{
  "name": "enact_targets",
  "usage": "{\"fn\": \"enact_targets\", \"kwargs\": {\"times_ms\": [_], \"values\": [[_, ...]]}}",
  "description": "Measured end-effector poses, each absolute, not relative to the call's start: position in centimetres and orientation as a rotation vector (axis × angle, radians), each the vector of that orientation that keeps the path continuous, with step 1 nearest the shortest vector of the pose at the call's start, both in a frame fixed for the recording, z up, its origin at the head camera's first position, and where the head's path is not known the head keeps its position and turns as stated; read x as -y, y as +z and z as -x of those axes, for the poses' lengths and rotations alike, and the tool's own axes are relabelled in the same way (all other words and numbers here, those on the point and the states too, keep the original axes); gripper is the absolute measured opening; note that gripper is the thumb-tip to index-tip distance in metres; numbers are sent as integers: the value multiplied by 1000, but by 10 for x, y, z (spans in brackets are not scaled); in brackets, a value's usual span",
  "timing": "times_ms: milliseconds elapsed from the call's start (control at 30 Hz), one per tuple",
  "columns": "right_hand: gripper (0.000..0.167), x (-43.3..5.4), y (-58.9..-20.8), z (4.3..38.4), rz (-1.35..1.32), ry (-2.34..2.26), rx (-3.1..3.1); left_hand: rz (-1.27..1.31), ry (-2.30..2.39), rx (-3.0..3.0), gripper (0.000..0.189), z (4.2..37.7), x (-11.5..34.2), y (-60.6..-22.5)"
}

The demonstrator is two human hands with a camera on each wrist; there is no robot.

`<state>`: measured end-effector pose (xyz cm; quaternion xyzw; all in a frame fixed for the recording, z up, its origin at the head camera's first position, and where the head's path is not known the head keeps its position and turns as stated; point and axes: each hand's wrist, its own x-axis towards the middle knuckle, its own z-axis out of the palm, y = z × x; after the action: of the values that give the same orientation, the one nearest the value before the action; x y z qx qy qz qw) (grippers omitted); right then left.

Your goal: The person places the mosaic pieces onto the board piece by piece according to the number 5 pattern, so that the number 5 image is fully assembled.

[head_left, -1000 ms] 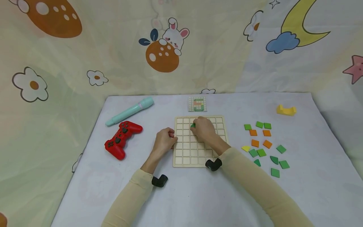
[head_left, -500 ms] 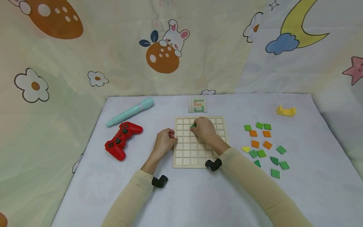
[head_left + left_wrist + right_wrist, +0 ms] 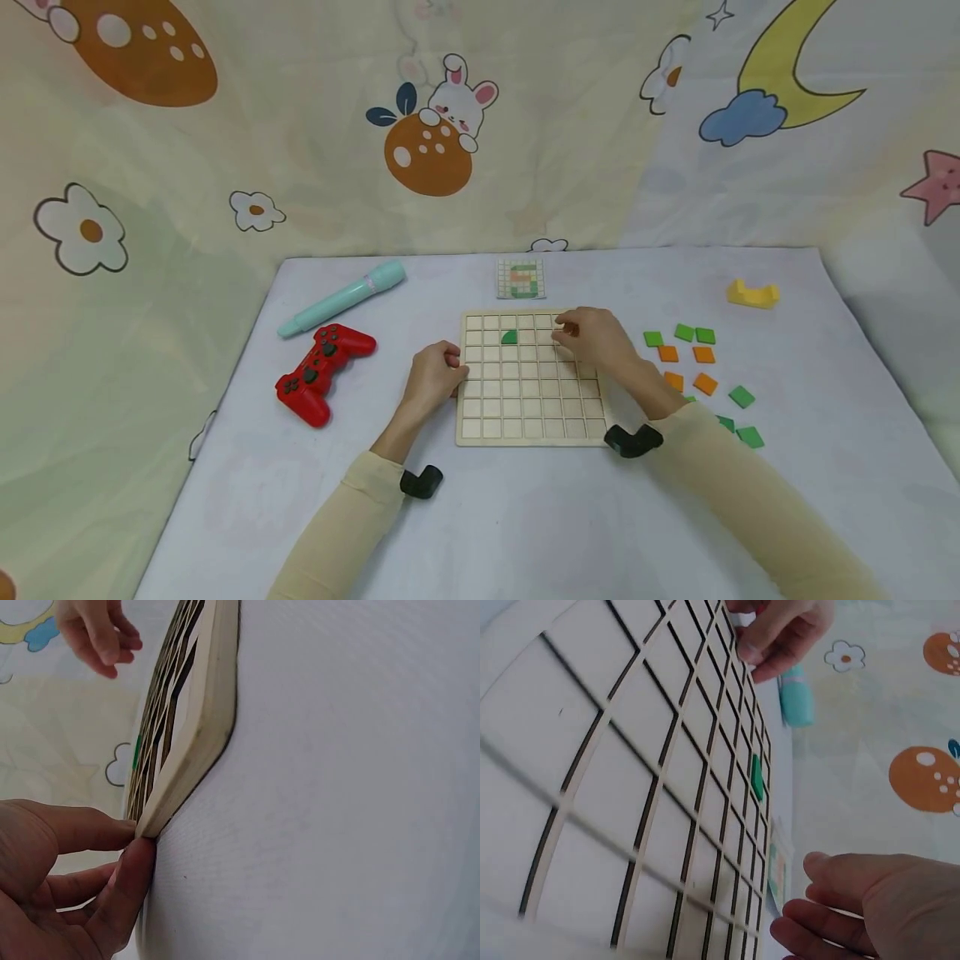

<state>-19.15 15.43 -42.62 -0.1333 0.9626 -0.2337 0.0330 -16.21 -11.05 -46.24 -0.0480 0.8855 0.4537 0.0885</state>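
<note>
Pinching its edge suits the probably light, stiff grid board (image 3: 532, 388): the left hand (image 3: 433, 370) grips its left side, the right hand (image 3: 597, 337), loosely uncurled, hovers empty over its right.

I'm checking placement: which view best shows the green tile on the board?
The head view: the green tile shows whole from above, its curved edge and position clear. The right wrist view shows it foreshortened; the left wrist view, only a thin green sliver.
</note>
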Motion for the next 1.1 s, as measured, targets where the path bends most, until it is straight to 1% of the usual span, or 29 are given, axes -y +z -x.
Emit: {"fn": "enact_targets", "kwargs": {"times_ms": [200,300,500,667,833,1100], "values": [[31,-213,-418,179,512,-718,-2971,162,1345,-2635,27,161,110,-462],[31,-240,-414,174,519,-713,-2991,174,1346,-2630,28,160,110,-462],[38,-288,-404,171,348,-659,-2944,194,1347,-2627,28,160,110,-461],[44,-319,-411,180,243,-568,-2904,204,1354,-2621,27,160,111,-461],[48,-337,-422,186,190,-504,-2883,207,1349,-2614,28,160,109,-460],[50,-344,-434,189,107,-512,-2812,192,1399,-2602,28,160,107,-459]]}}
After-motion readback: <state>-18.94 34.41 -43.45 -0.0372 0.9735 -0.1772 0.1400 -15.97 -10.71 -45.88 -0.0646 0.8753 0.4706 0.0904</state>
